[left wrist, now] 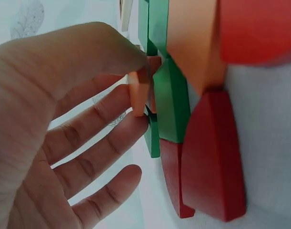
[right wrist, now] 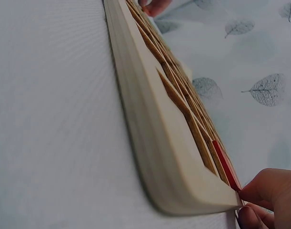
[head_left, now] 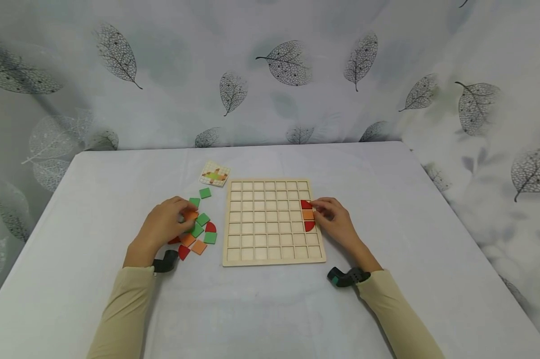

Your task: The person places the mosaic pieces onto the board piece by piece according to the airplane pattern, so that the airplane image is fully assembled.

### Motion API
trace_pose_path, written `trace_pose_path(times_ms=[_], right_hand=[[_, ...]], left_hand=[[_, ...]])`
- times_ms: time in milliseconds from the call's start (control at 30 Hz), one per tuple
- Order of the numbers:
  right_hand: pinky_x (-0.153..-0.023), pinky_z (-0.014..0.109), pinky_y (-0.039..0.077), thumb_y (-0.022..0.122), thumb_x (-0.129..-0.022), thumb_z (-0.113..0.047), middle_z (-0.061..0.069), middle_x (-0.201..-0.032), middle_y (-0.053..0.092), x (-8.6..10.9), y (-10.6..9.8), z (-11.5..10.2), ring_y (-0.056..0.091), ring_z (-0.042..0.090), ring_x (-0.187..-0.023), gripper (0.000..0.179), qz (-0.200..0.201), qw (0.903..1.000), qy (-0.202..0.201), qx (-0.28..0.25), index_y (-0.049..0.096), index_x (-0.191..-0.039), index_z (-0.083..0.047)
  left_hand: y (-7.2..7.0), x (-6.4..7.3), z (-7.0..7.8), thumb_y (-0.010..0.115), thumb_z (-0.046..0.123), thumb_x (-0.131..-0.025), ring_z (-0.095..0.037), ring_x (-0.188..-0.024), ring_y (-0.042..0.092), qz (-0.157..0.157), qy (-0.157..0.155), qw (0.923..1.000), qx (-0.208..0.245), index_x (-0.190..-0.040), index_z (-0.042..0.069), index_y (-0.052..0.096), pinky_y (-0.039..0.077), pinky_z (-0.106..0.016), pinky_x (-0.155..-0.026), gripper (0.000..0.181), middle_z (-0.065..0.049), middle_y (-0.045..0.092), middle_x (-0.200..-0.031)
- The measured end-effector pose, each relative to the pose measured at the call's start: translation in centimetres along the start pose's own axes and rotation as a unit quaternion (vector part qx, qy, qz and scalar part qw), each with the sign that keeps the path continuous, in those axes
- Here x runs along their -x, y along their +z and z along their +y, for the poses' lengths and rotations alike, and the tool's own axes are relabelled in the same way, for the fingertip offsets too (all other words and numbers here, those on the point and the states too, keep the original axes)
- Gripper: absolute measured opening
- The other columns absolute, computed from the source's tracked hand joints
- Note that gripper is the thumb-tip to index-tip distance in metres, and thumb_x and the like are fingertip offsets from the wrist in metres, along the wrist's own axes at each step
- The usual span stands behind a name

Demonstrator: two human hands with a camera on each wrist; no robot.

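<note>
At the loose wooden tiles left of the board, my left hand [head_left: 168, 219] pinches an orange tile [left wrist: 138, 93] between thumb and fingers. Green tiles [head_left: 210, 238], orange squares [head_left: 199, 247] and red rounded pieces [head_left: 184, 252] lie close around it. The wooden grid board [head_left: 254, 264] lies flat in the middle. My right hand [head_left: 337, 219] is at its right rim, fingertips touching the rim beside the set pieces. In the rightmost column, an orange square [head_left: 307, 215] sits between two rounded red pieces [head_left: 309, 226]. In the right wrist view, a red piece [right wrist: 225, 160] shows near my fingertips.
A small pattern card [head_left: 214, 173] with a coloured figure lies above the board's upper left corner. One green tile [head_left: 205, 193] sits apart from the pile, below the card. Black cameras are strapped to both wrists. Leaf-patterned cloth [head_left: 171, 75] stands behind the white table [head_left: 261, 309].
</note>
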State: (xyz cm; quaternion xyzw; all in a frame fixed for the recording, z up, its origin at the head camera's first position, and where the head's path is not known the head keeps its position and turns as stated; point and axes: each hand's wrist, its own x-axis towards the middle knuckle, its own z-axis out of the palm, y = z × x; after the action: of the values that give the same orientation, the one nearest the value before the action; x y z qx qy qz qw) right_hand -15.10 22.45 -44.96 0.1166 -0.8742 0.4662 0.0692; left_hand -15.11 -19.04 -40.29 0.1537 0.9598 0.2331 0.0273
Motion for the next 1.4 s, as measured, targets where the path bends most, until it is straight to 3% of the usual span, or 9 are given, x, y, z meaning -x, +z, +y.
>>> trace_pose_path(times_ms=[567,833,1167,1400], right_hand=[[-0.077,0.014,0.044,0.063,-0.092,-0.002,0.018,-0.12,0.058,0.0,0.0,0.4,0.056,0.025,-0.095,0.027,-0.001,1.0,0.001,0.001,0.067,-0.118,0.004],[-0.077,0.013,0.044,0.064,-0.091,-0.001,0.018,-0.119,0.058,-0.1,0.0,0.4,0.056,0.024,-0.094,0.027,0.0,1.0,0.003,-0.009,0.067,-0.118,0.004],[-0.078,0.012,0.044,0.063,-0.091,0.001,0.019,-0.119,0.058,-0.1,0.0,0.7,0.056,0.024,-0.095,0.027,0.0,0.9999,0.0,-0.011,0.067,-0.118,0.004],[-0.076,0.012,0.044,0.064,-0.09,0.001,0.02,-0.119,0.058,-0.1,-0.2,0.5,0.056,0.025,-0.094,0.027,0.0,0.9999,0.0,-0.013,0.067,-0.117,0.005]], left_hand=[[0.9,-1.0,0.9,0.066,0.009,-0.087,-0.027,-0.096,0.06,0.04,0.043,0.9975,0.038,-0.111,0.004,0.067,0.051,-0.046,-0.084,0.024,-0.01,0.062,-0.112],[0.7,-2.1,2.4,0.068,0.011,-0.088,-0.026,-0.099,0.063,0.035,0.061,0.9956,0.062,-0.112,0.004,0.067,0.053,-0.043,-0.082,0.025,-0.008,0.06,-0.111],[0.8,-3.8,4.5,0.068,0.008,-0.088,-0.027,-0.096,0.064,0.036,0.114,0.9899,0.076,-0.11,0.003,0.068,0.051,-0.044,-0.082,0.022,-0.009,0.062,-0.11],[1.4,-4.4,5.8,0.066,0.011,-0.09,-0.024,-0.097,0.063,0.02,0.119,0.9886,0.09,-0.111,0.003,0.068,0.05,-0.042,-0.083,0.023,-0.007,0.061,-0.114]])
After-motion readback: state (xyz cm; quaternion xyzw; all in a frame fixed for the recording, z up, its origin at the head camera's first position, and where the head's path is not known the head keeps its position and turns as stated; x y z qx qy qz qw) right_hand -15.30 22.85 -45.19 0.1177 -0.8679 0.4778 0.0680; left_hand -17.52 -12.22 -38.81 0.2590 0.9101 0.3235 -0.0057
